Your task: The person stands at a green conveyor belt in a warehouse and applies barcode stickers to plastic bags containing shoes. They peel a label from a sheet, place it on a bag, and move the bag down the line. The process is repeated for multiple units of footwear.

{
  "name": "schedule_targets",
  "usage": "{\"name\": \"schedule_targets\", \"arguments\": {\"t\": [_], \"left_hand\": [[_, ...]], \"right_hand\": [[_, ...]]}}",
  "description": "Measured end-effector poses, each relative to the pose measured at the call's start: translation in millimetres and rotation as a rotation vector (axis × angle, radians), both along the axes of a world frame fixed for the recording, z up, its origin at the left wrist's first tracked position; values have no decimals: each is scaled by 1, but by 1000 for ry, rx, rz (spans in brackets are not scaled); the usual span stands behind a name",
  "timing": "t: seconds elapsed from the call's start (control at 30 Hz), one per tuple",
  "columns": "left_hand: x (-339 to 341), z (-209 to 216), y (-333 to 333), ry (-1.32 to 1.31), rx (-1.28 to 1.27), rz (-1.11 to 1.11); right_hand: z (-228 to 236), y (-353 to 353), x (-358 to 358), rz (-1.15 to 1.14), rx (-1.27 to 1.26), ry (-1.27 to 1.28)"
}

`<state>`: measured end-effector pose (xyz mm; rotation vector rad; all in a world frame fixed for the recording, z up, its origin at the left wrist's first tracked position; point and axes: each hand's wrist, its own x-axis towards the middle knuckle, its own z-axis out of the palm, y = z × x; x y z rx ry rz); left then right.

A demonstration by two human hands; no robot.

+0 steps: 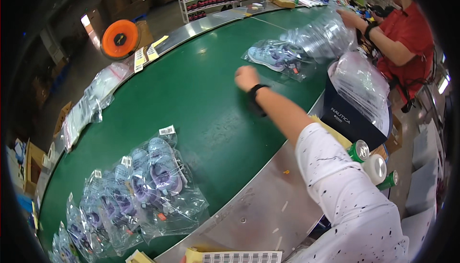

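My right hand (247,78) reaches over the green conveyor belt (211,95), fingers curled in; whether something small is in them is hidden. Just beyond it lies a clear bag of light blue and lilac shoes (273,58). Only a fingertip of my left hand (183,259) shows at the lower edge, against a yellow-backed sheet of barcode labels (242,257) that it holds. To the left, several bagged pairs of the same shoes (163,167) lie in a row, the nearer ones with white barcode labels on their bags.
A person in red (407,33) handles clear bags (326,35) at the far right. A dark blue box (345,112) of plastic bags stands by the belt, near cans (358,151). More bags (93,97) lie on the far rim, near an orange fan (120,39).
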<state>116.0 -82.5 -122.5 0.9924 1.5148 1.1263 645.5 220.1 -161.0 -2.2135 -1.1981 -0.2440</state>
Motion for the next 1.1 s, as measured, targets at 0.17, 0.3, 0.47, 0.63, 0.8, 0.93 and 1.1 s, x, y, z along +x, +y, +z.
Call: {"name": "schedule_targets", "arguments": {"t": [0.17, 0.3, 0.47, 0.63, 0.8, 0.93, 1.1], "left_hand": [[-10, -2, 0, 58, -81, -24], [-16, -24, -2, -152, -64, -76], [-6, -23, -1, -77, 80, -4], [0, -21, -7, -72, 113, 14], [5, -25, -1, -161, 147, -19], [2, -11, -1, -237, 65, 43], [-1, 10, -6, -235, 205, 170]], "right_hand": [[23, -72, 80, -141, -541, -461], [13, -100, 122, -60, -607, -663], [24, -52, 97, 85, -506, -461], [45, -21, -33, 679, -295, 155], [50, -61, -209, 1073, -150, 592], [76, -139, -325, 1327, 37, 579], [75, -224, -361, 1624, -405, 712]]}}
